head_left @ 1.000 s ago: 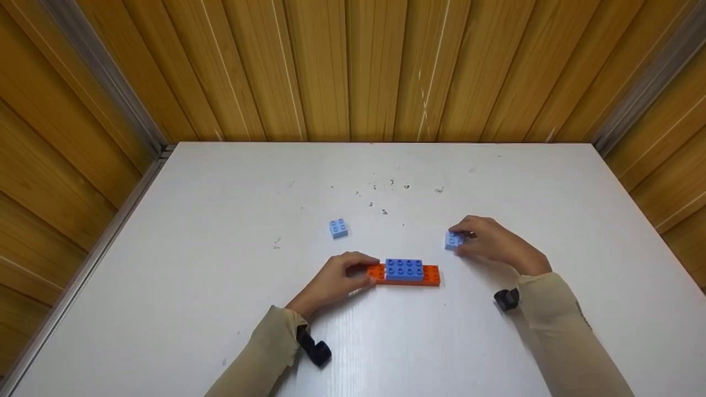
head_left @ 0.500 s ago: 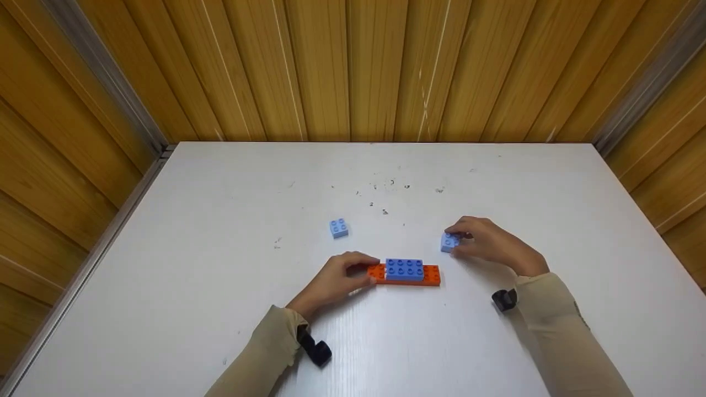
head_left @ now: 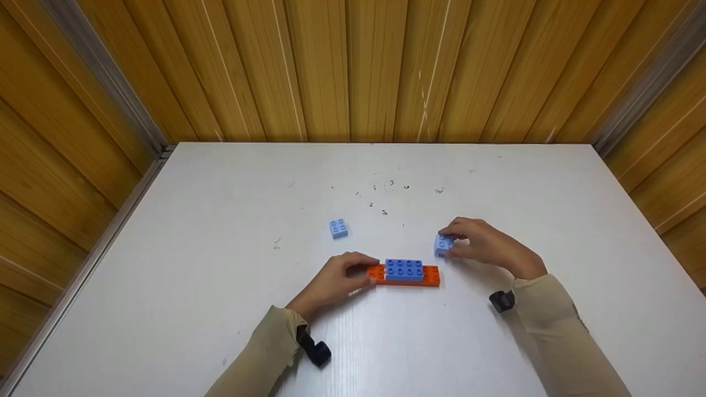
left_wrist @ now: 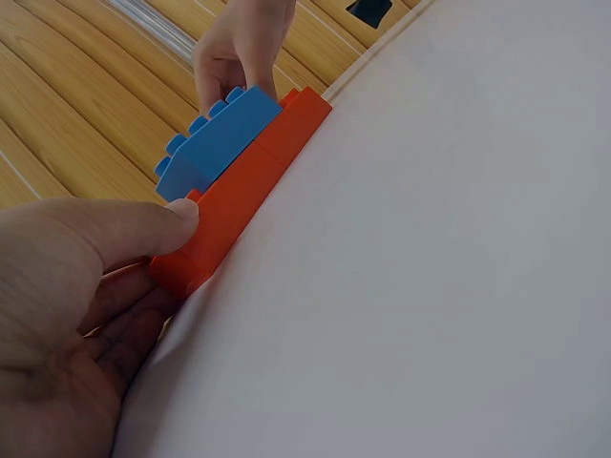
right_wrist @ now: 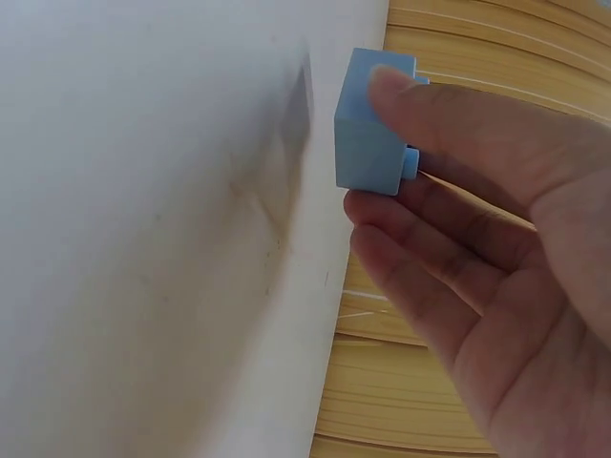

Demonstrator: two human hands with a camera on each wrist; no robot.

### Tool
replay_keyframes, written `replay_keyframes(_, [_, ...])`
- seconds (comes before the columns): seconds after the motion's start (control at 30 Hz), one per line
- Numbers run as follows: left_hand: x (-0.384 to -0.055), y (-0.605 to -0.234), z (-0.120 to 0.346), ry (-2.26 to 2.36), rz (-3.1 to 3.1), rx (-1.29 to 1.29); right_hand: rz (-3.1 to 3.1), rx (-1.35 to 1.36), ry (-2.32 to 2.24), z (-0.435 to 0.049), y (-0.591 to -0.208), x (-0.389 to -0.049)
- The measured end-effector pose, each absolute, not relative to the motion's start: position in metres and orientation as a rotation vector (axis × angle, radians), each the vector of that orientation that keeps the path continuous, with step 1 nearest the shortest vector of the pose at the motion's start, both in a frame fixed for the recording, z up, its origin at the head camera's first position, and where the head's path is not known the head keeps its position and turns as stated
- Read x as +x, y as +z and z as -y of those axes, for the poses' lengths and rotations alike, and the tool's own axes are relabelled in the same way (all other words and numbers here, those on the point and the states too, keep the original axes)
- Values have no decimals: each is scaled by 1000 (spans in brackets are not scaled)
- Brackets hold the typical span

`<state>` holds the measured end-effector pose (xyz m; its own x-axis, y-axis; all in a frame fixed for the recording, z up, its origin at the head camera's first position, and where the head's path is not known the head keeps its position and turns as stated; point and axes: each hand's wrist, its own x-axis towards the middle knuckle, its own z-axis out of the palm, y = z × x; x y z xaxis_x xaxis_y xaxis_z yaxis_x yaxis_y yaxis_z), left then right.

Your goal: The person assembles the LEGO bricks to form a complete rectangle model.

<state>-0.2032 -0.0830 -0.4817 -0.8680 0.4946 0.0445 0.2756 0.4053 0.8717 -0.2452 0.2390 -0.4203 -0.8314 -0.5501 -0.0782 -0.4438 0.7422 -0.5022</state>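
Fingers [right_wrist: 410,224] and thumb of the right hand [head_left: 480,244] were bent to the width of one small light-blue brick [right_wrist: 370,129] and pinched it, studs up, apparently lifted off the counter [head_left: 220,220]. Fingers of the left hand [head_left: 335,278] were parted by the depth of the orange base [head_left: 431,275] and gripped its left end, thumb on the near side. Just beyond their tips a blue brick [head_left: 404,270] sat on the middle of the base; past that, bare orange studs faced the right fingers. Farther out, ahead of the left fingers, lay a loose light-blue brick [head_left: 338,229].

Risks, as judged: the right-hand pinch took in little of the brick, so a knock against the base could twist or drop it. With one end alone held, a push on the other could swing or tip the base.

Limits: the right fingers covered part of their brick's top; the left fingers' far contact was hidden. A seam showed in the base; whether it was two pieces could not be confirmed.
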Motion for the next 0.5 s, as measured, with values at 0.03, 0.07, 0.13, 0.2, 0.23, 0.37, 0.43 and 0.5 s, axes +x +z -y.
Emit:
replay_keyframes(0.03, [-203, -482, 83, 1449, -2441, 679, -2720, -797, -703, -238, -420, -245])
replay_keyframes(0.07, [-203, -482, 83, 1448, -2441, 674, -2718, -806, -702, -238, -419, -244])
replay_keyframes(0.13, [-203, -482, 83, 1449, -2440, 669, -2712, -806, -698, -236, -418, -243])
replay_keyframes(0.2, [-203, -482, 83, 1449, -2440, 669, -2705, -810, -695, -235, -417, -242])
replay_keyframes(0.23, [-203, -482, 84, 1448, -2440, 668, -2702, -818, -697, -235, -417, -242])
replay_keyframes(0.37, [-203, -482, 84, 1445, -2442, 673, -2697, -848, -697, -233, -416, -238])
replay_keyframes(0.43, [-203, -482, 84, 1449, -2438, 673, -2698, -870, -694, -233, -416, -237])
replay_keyframes(0.5, [-203, -482, 84, 1454, -2436, 675, -2700, -894, -687, -233, -415, -235])
